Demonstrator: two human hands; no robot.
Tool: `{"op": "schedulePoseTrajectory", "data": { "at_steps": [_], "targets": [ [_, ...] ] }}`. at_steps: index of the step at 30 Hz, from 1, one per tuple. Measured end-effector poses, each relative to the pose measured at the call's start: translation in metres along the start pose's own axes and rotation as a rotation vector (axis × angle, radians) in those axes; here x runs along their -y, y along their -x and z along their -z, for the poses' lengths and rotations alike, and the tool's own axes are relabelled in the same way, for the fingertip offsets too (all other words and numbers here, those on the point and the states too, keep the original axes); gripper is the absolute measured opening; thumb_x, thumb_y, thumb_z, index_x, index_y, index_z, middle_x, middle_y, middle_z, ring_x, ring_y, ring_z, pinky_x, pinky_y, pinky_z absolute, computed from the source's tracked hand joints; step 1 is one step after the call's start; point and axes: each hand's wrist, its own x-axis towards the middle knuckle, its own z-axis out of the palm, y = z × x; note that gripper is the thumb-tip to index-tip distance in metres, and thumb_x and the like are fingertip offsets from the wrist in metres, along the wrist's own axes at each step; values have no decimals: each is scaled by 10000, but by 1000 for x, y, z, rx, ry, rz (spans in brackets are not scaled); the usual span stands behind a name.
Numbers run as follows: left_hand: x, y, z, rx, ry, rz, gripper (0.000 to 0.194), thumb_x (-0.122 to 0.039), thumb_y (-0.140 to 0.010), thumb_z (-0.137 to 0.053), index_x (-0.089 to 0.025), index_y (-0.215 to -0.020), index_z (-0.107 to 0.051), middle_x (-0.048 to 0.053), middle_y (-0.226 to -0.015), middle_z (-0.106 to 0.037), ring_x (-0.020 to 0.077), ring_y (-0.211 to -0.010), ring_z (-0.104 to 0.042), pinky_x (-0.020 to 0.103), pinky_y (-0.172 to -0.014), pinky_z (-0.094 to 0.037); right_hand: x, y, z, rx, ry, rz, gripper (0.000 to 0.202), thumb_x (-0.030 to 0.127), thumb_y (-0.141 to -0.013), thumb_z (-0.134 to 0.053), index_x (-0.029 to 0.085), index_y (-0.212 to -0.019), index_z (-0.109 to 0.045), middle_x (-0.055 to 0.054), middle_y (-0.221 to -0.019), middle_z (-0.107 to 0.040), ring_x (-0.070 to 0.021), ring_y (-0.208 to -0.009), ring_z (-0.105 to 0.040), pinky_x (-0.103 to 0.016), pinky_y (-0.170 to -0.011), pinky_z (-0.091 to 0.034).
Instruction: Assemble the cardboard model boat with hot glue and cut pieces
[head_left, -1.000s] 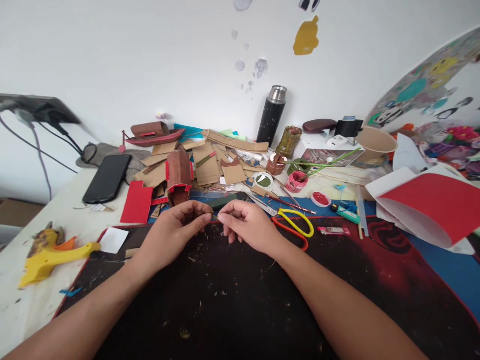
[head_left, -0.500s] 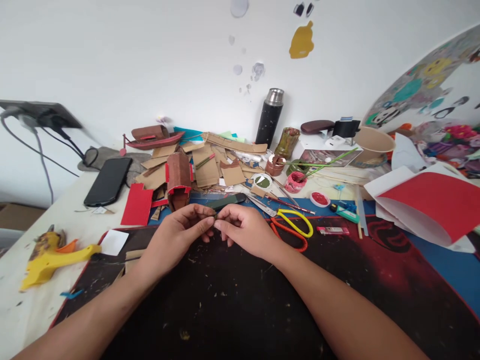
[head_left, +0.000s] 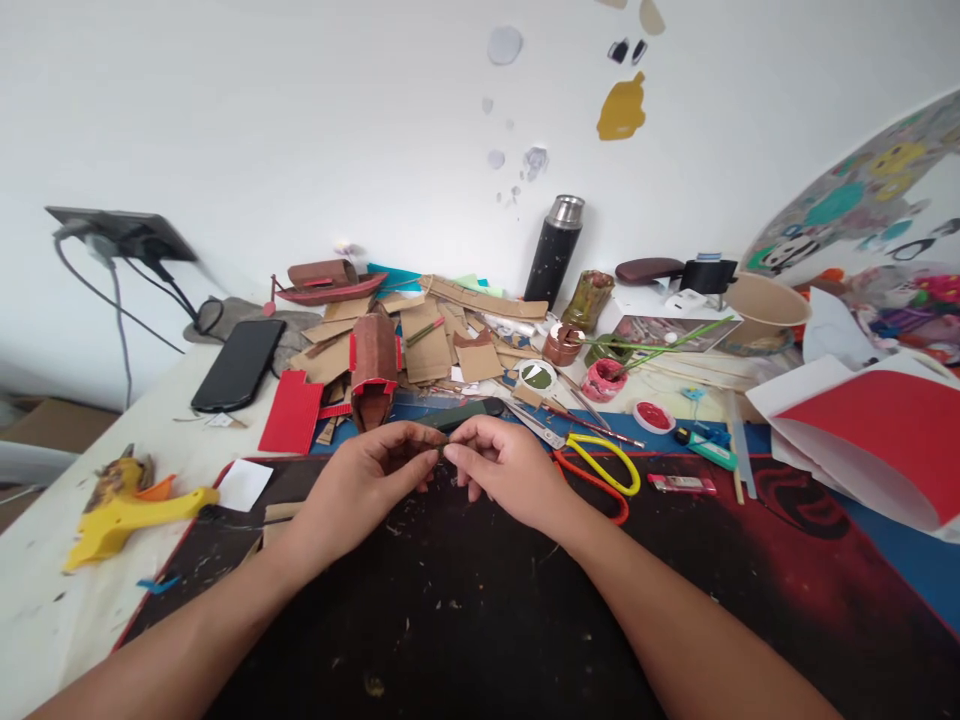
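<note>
My left hand (head_left: 375,475) and my right hand (head_left: 506,468) meet fingertip to fingertip above the dark mat (head_left: 465,610). Both are closed in a pinch around something tiny and dark between them, too small to name. Just behind my left hand stands a brown cardboard model with red trim (head_left: 375,360), its lower end partly covered by the hand. A dark green utility knife (head_left: 469,412) lies beyond my fingertips. Beside my right wrist rest scissors (head_left: 600,465) with one yellow and one orange handle, partly hidden by the wrist.
To the left lie a yellow glue gun (head_left: 127,515), a black phone (head_left: 238,365) and red corrugated card (head_left: 292,415). Cardboard scraps (head_left: 431,345), open paint pots (head_left: 604,380) and a black flask (head_left: 555,250) line the back. Red paper (head_left: 877,430) sits at right.
The whole view has shifted, so the desk items appear a little lower and further right. My hands stay pinched together, with the fingers slightly moved.
</note>
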Motion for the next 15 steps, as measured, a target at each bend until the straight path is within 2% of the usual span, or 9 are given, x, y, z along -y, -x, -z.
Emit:
{"op": "schedulePoseTrajectory", "data": {
  "at_steps": [3, 6, 9, 13, 15],
  "targets": [
    [2, 0, 0, 5, 30, -12, 289, -448, -918, -721, -214, -1087, -706, 8, -865, -723, 185, -735, -688, 318, -694, -583, 1, 0, 0, 3, 6, 0, 44, 243, -998, -649, 208, -974, -662, 43, -694, -666, -108, -528, -625, -230, -532, -475],
    [2, 0, 0, 9, 2, -23, 245, -443, -921, -708, -220, -1023, -698, -7, -827, -704, 175, -711, -676, 309, -687, -573, 2, 0, 1, 9, 13, -9, 55, 235, -997, -642, 211, -948, -654, 49, -670, -656, -110, -529, -627, -227, -523, -458],
    [1, -1, 2, 3, -70, -43, 222, -442, -921, -703, -228, -968, -736, -3, -824, -739, 181, -728, -696, 304, -710, -568, 3, 1, 2, 1, 19, -1, 50, 242, -992, -645, 213, -952, -653, 58, -643, -642, -112, -527, -624, -227, -525, -454],
    [0, -3, 7, -42, -109, -37, 308, -462, -903, -712, -246, -1112, -779, 17, -918, -818, 214, -774, -744, 339, -760, -597, 7, 1, 6, -50, -12, 30, 101, 306, -983, -662, 210, -951, -652, 64, -599, -628, -109, -496, -598, -226, -507, -440],
    [0, -3, 9, -53, -159, -47, 284, -456, -902, -709, -262, -1091, -794, 18, -970, -836, 228, -818, -757, 355, -801, -602, 9, 0, 9, -91, -55, 42, 142, 347, -971, -673, 210, -943, -649, 63, -584, -626, -111, -483, -592, -224, -488, -434]
  ]
}}
